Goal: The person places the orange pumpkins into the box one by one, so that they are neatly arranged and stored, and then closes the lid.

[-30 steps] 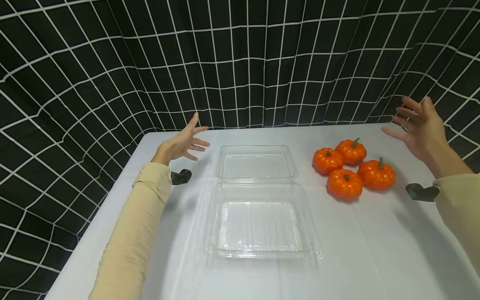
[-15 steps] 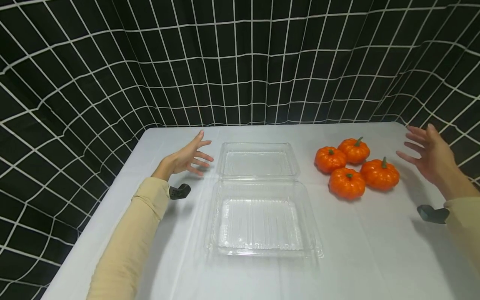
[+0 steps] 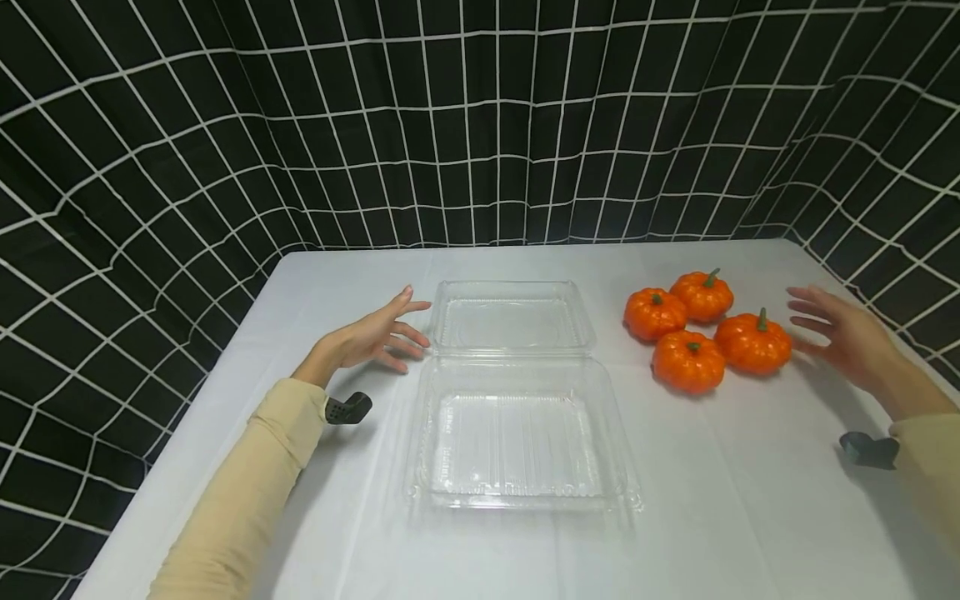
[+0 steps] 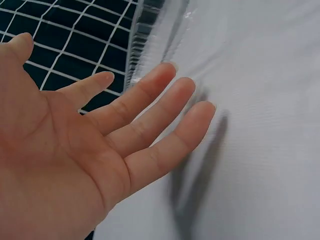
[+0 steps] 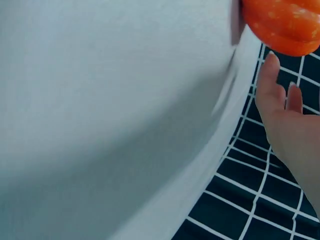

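Note:
My left hand (image 3: 375, 337) hovers over the table just left of a clear plastic clamshell container (image 3: 517, 500), its fingers spread and holding nothing. In the left wrist view the palm and relaxed fingers of the left hand (image 4: 105, 135) show, with the container's ridged edge (image 4: 137, 45) behind them. My right hand (image 3: 847, 337) is right of a cluster of several small orange pumpkins, fingertips close to the rightmost pumpkin (image 3: 753, 346). In the right wrist view that pumpkin (image 5: 285, 25) appears above the fingers of the right hand (image 5: 290, 125), which grip nothing.
Three more pumpkins sit close together: one at the front (image 3: 688, 364), one at the left (image 3: 654, 315), one at the back (image 3: 701, 297). The container lies unfolded, its lid half (image 3: 513, 287) toward the back. Black gridded cloth (image 3: 510, 125) surrounds the white table (image 3: 720, 517).
Both hands have come down toward the table. The left has moved nearer the container, and the right has lowered beside the rightmost pumpkin. The pumpkins and container stay where they were.

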